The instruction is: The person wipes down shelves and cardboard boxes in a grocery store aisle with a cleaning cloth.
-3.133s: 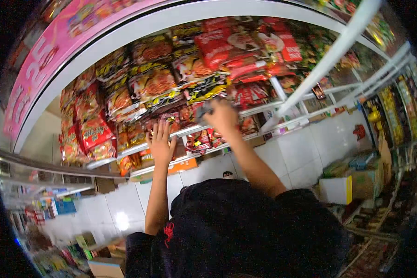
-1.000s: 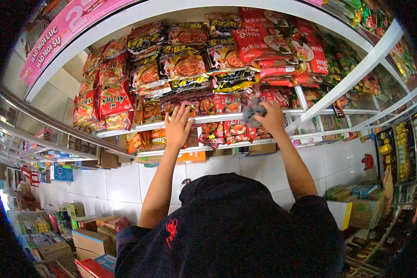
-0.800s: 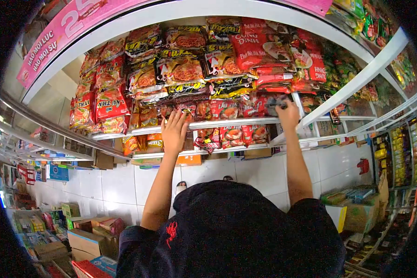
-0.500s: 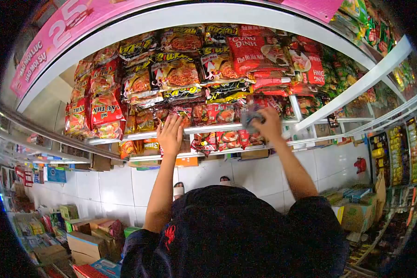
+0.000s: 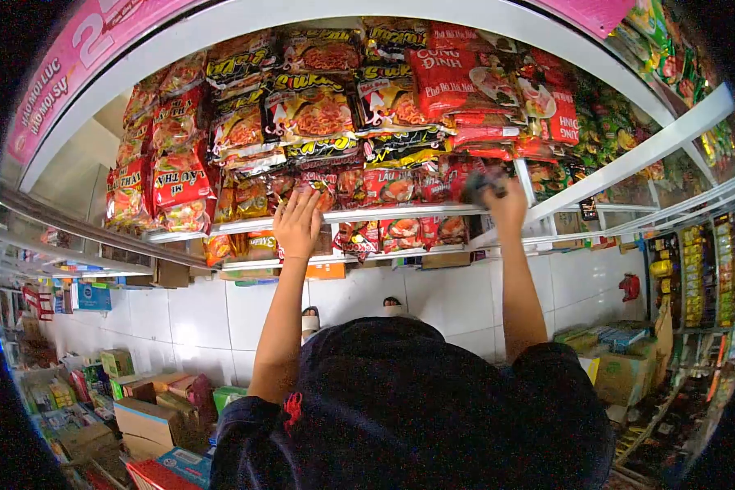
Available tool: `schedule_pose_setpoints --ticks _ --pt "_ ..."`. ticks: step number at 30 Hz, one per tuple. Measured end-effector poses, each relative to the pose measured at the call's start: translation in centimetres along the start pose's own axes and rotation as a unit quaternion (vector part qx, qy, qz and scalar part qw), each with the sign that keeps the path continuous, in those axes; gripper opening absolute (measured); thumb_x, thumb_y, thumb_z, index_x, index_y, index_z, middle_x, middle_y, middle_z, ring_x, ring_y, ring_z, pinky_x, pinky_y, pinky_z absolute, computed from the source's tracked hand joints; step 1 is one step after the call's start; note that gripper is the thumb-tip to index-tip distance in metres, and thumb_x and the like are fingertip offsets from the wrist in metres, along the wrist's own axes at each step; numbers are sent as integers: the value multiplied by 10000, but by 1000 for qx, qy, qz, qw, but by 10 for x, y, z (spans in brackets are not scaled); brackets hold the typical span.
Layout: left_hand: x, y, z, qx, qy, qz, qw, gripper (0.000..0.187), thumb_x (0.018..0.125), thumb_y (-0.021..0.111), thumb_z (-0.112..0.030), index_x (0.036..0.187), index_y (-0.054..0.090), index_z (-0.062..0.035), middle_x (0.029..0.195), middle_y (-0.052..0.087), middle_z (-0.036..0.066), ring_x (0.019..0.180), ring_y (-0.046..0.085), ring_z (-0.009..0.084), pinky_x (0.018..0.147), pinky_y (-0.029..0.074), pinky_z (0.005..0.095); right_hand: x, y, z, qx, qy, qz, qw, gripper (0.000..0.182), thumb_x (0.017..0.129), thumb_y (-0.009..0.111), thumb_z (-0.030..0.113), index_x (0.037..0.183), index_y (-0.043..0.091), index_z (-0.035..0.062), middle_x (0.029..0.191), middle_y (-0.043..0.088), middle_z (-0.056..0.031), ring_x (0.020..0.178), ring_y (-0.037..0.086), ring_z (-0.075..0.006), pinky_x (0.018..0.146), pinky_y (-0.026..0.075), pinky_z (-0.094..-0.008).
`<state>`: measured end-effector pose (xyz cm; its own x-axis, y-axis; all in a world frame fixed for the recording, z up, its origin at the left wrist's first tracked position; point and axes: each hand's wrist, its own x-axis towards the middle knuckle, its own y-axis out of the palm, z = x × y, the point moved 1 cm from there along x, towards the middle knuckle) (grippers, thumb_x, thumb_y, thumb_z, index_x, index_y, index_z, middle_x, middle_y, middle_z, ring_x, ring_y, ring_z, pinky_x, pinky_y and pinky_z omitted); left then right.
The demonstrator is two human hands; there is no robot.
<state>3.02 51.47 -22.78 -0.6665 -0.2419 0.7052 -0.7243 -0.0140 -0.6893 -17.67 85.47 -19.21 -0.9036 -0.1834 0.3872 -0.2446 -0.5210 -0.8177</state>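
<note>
My left hand [image 5: 297,222] lies on the white front rail [image 5: 351,216] of the shelf, fingers stretched out and reaching toward the noodle packs. A crumpled dark grey cloth [image 5: 481,188], smeared by motion, is in my right hand [image 5: 508,204], near the rail's right part. Behind the hands, packs of instant noodles [image 5: 312,110] in black and yellow stand in stacked rows. Red noodle packs [image 5: 453,82] sit to their right, and red packs [image 5: 181,180] with pictures of soup to their left. More red packs [image 5: 402,233] show below the rail.
A white slanting bar [image 5: 637,167] crosses at the right, and a pink sign [image 5: 82,57] runs along the top. Cardboard boxes [image 5: 145,426] stand on the tiled floor [image 5: 196,314] at the lower left. Another box [image 5: 629,367] is at the right.
My right hand has moved right and slightly up along the rail with the cloth. My left hand stays on the rail. The view has shifted slightly.
</note>
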Motion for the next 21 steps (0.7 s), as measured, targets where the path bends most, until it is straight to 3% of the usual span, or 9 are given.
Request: schedule_pose_setpoints --ticks 1,4,5,7,10,12,14,16,21 --pt "-1 1 0 -3 -1 -10 1000 276 750 540 -168 1016 613 -170 1069 589 18 1021 533 185 881 370 357 8 -13 0 -38 43 -70 996 344 608 706 265 860 589 62 795 578 -143 791 541 -324 705 429 -411" --pt "-1 1 -1 -8 -6 -22 1000 280 739 552 -159 1013 613 -165 1044 598 26 1014 537 190 885 370 361 7 2 23 -19 56 -75 995 343 612 701 265 867 588 65 812 587 -152 814 544 -320 723 426 -412" --pt "0 0 -2 -9 -7 -21 1000 279 739 553 -160 1011 614 -165 1044 598 24 1012 538 192 884 372 361 -1 16 35 -43 -28 -71 996 352 618 695 276 881 586 68 845 579 -160 843 536 -325 747 423 -420" --pt "-1 -1 -2 -7 -12 -16 1000 278 738 555 -161 1010 614 -164 1045 597 22 1011 539 194 883 373 361 -31 21 81 16 -68 35 997 369 623 687 264 923 587 72 951 549 -165 938 487 -338 831 391 -421" --pt "0 -3 -2 -9 -11 -8 1000 280 749 549 -165 1023 605 -165 1057 591 19 1002 542 201 870 383 368 -40 18 71 54 -121 42 990 383 618 689 251 941 587 71 943 552 -159 924 489 -335 834 392 -416" --pt "1 -5 -1 -16 -5 7 1000 283 757 543 -169 1035 598 -162 1064 588 25 1000 542 207 864 385 382 -10 12 21 70 -96 1 993 349 635 666 269 898 604 50 882 570 -167 859 519 -318 796 409 -399" --pt "2 -7 -1 -20 -9 9 1000 287 759 539 -170 1041 594 -159 1074 584 30 996 543 215 862 386 394 17 -15 1 8 64 24 998 356 634 657 272 888 607 28 841 582 -161 824 552 -317 705 432 -408" --pt "1 -5 -3 -19 -12 6 1000 285 757 538 -168 1036 596 -155 1080 582 33 990 545 222 866 386 398 25 -9 -3 -46 105 -53 992 318 639 668 251 877 607 49 799 601 -158 728 563 -319 667 445 -411" --pt "2 -4 -1 -17 -6 4 1000 281 764 533 -177 1037 598 -157 1082 581 32 994 545 219 870 383 386 -5 32 46 -90 -79 -84 989 371 625 679 304 915 607 83 917 586 -156 909 537 -322 829 415 -394"
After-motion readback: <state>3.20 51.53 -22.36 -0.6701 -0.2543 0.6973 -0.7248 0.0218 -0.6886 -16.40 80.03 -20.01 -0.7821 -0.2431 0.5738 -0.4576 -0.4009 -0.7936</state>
